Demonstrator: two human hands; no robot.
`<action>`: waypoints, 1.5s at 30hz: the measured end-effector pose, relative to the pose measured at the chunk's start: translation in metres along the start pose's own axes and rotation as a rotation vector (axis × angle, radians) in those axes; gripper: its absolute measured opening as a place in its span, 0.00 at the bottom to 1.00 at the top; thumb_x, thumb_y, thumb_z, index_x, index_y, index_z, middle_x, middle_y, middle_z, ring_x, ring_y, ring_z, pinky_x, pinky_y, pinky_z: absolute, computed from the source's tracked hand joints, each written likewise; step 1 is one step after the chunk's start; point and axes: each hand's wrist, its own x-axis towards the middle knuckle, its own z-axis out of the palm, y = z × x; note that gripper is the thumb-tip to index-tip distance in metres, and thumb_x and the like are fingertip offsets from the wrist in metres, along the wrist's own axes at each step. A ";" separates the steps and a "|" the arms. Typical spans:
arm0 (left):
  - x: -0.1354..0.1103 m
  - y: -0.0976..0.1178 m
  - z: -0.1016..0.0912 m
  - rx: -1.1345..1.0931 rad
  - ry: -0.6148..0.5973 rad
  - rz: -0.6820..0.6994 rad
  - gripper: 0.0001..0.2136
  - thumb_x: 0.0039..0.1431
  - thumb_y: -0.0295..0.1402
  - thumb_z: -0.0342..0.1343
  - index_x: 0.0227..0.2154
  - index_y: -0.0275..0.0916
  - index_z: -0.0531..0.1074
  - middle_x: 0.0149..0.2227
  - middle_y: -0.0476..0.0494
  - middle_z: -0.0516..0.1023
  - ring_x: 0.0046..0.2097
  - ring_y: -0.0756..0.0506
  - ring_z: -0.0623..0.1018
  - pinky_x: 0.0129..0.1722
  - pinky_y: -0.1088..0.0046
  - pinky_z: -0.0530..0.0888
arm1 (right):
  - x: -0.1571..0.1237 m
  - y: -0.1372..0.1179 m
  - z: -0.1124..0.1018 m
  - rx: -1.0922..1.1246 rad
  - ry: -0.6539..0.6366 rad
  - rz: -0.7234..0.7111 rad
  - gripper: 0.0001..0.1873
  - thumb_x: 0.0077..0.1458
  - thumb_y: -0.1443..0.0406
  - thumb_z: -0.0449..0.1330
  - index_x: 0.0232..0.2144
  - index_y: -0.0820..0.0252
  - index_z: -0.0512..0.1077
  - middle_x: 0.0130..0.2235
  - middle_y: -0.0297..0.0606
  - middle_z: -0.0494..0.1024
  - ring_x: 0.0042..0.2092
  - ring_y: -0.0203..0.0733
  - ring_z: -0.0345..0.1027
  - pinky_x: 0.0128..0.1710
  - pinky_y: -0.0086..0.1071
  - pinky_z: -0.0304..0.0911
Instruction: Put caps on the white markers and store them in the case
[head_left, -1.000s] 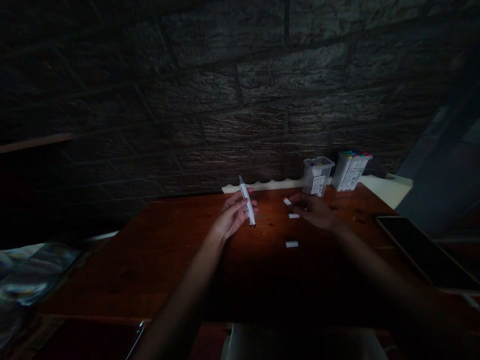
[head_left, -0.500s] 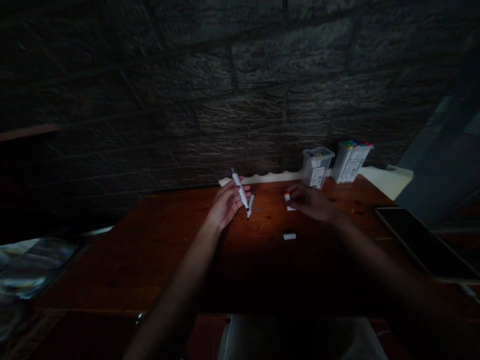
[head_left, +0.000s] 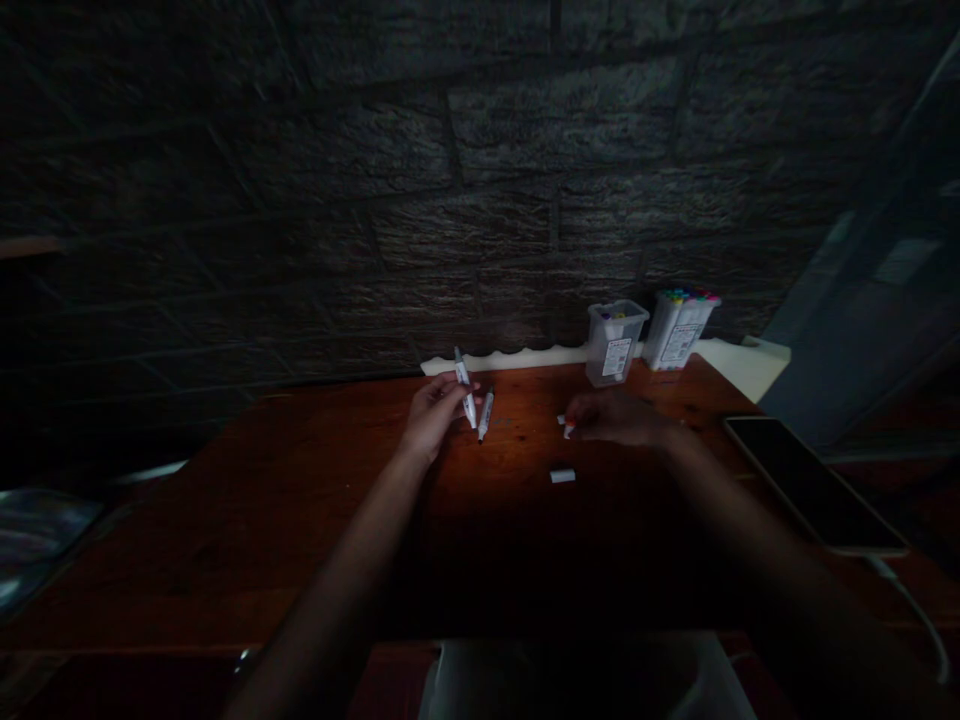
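Note:
My left hand (head_left: 436,412) is closed around a white marker (head_left: 466,395), which tilts with its grey end up. Just right of it, a second white marker (head_left: 486,415) lies on the wooden table, its dark tip toward me. My right hand (head_left: 611,416) pinches a small white piece with an orange end (head_left: 569,427), which looks like a marker cap; the fingers partly hide it. Beside those fingertips a bit of another white piece (head_left: 560,420) shows. Nearer to me lies a short white cap (head_left: 562,476).
Behind my right hand stand a clear plastic box (head_left: 616,345) holding a few markers and a fuller box of colourful-ended markers (head_left: 681,330). A dark-screened tablet or phone (head_left: 814,485) with a white cable lies at the right. A stone-block wall (head_left: 465,230) rises behind the table (head_left: 300,500).
The view has shifted, so most things sit further left. My right hand has turned the orange-ended piece, its orange end now lower by the fingertips. My left hand still holds the marker, now more upright.

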 end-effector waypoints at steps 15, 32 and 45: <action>0.005 -0.023 -0.009 0.769 0.010 0.199 0.08 0.39 0.33 0.68 0.26 0.41 0.78 0.30 0.47 0.81 0.35 0.43 0.78 0.38 0.71 0.70 | -0.008 0.022 -0.028 -0.089 0.181 0.115 0.13 0.46 0.62 0.64 0.37 0.58 0.74 0.35 0.37 0.79 0.35 0.41 0.71 0.33 0.32 0.64; 0.005 -0.024 -0.007 0.519 -0.118 -0.139 0.11 0.32 0.25 0.69 0.24 0.35 0.78 0.23 0.46 0.80 0.22 0.50 0.75 0.20 0.77 0.67 | -0.006 0.001 -0.010 0.051 0.040 0.057 0.24 0.45 0.55 0.66 0.44 0.57 0.73 0.35 0.35 0.79 0.36 0.38 0.72 0.35 0.31 0.65; -0.006 -0.030 0.012 0.447 -0.146 -0.210 0.14 0.34 0.26 0.70 0.28 0.35 0.76 0.24 0.47 0.79 0.21 0.50 0.75 0.21 0.75 0.69 | -0.001 0.035 -0.025 -0.279 0.262 0.187 0.21 0.48 0.66 0.65 0.46 0.60 0.73 0.50 0.46 0.75 0.50 0.53 0.69 0.52 0.46 0.63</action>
